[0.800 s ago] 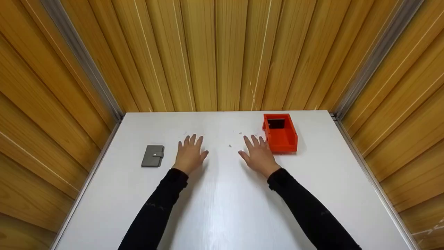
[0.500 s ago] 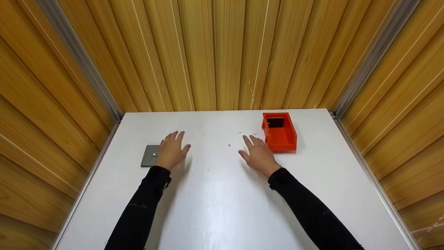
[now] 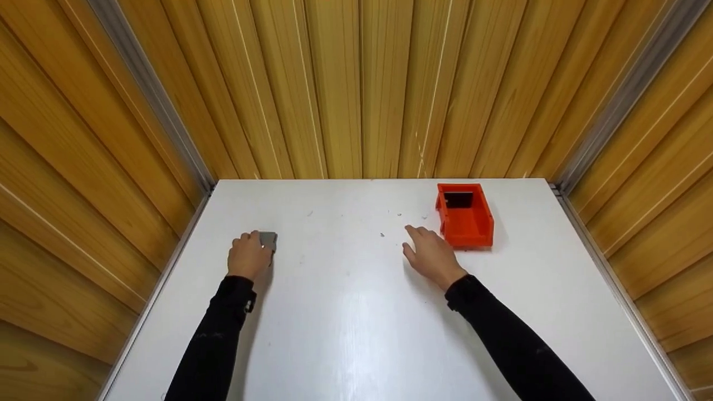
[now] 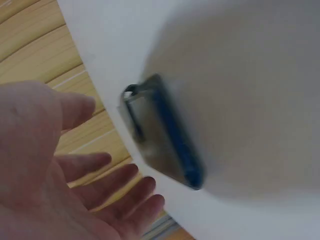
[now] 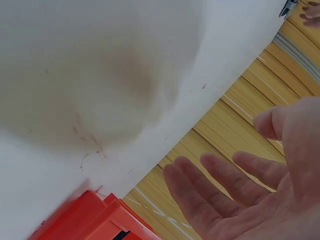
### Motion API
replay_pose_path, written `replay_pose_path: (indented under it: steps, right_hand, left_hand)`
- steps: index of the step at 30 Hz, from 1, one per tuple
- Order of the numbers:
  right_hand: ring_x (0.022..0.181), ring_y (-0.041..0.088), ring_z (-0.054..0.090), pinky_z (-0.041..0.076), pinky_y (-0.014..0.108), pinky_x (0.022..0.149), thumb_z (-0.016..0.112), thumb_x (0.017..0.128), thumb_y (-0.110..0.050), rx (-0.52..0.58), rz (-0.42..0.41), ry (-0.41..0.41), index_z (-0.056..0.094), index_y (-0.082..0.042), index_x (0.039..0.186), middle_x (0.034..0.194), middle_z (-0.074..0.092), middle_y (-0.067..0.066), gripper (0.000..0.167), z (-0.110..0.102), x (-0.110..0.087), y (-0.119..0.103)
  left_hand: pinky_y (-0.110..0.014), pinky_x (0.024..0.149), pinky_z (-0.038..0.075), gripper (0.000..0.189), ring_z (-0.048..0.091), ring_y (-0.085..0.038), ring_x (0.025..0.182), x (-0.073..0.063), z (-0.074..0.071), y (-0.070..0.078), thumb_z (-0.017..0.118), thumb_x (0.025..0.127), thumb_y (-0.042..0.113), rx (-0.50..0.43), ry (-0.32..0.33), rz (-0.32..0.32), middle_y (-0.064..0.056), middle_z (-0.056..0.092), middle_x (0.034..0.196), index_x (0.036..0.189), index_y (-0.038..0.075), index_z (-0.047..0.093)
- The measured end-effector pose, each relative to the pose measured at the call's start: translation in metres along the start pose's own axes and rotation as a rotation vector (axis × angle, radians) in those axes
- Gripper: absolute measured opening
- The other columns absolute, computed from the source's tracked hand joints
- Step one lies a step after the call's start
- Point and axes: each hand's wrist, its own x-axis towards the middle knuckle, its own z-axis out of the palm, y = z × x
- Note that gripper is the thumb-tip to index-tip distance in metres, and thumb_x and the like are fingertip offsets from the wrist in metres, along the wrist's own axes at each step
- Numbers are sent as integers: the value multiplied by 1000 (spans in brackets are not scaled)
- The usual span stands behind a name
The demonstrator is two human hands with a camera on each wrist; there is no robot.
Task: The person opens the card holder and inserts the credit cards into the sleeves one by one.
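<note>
A small grey wallet [image 3: 269, 240] with a snap strap lies on the left of the white table. My left hand [image 3: 248, 256] is over it and hides much of it in the head view. In the left wrist view, the fingers of that hand [image 4: 100, 175] are spread and gently bent beside the wallet [image 4: 157, 135], whose edge shows blue; a gap separates them. My right hand [image 3: 431, 256] hovers over the table just left of a red plastic bin [image 3: 469, 241]. Its fingers are relaxed and hold nothing in the right wrist view.
The bin's open front faces me, and a dark patch [image 3: 458, 200] shows at its back. Small marks or scraps [image 3: 382, 235] dot the white table [image 3: 345, 323]. Wood-patterned walls [image 3: 356, 89] with grey metal corner posts [image 3: 161, 100] enclose the back and sides.
My left hand has moved left from the table's middle to the wallet, now covering much of it. The right hand stays near the bin, and the head view has shifted slightly.
</note>
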Motion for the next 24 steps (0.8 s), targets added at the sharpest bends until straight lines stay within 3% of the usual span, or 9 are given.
replay_pose_path:
  steps: [4,9,16,19,22,24]
  right_hand:
    - [140,42,64,51,56,121,61,112,-38,-2,9,-12,50,-5,163,156,63,21,61,1,-2,7]
    - [152,42,54,44,57,128,59,113,-43,-9,31,-30,42,-9,169,168,52,20,68,4,-1,10]
    - [155,42,50,41,58,130,58,113,-45,-14,49,-51,39,-11,171,170,49,20,70,4,-2,9]
    - [155,41,50,41,58,130,58,113,-46,-17,55,-55,39,-11,171,171,48,20,70,4,-2,8]
    - [156,41,49,41,58,130,58,113,-46,-15,61,-54,40,-10,171,171,48,20,70,5,-2,9]
    - [156,42,49,41,58,129,59,113,-45,-12,63,-53,40,-10,171,171,48,20,70,5,-2,9]
  left_hand:
    - [-72,107,51,57,58,-63,129,-2,10,-9,57,108,24,31,-6,-60,-44,61,138,149,-16,53]
    - [-72,103,53,60,62,-63,122,-1,8,-12,62,106,27,41,-2,-90,-45,62,128,141,-21,57]
    - [-57,91,59,58,67,-52,109,5,1,-9,64,101,22,-178,-36,-146,-42,53,133,140,-21,57]
    - [-57,99,58,53,67,-53,120,7,0,-2,64,102,21,-288,-32,-158,-42,60,139,141,-16,61]
    - [-59,109,56,56,64,-51,135,8,0,9,62,104,24,-358,-32,-171,-35,65,145,148,-11,58]
    - [-59,110,56,59,63,-50,137,7,1,17,60,104,25,-387,-38,-175,-35,64,147,152,-9,54]
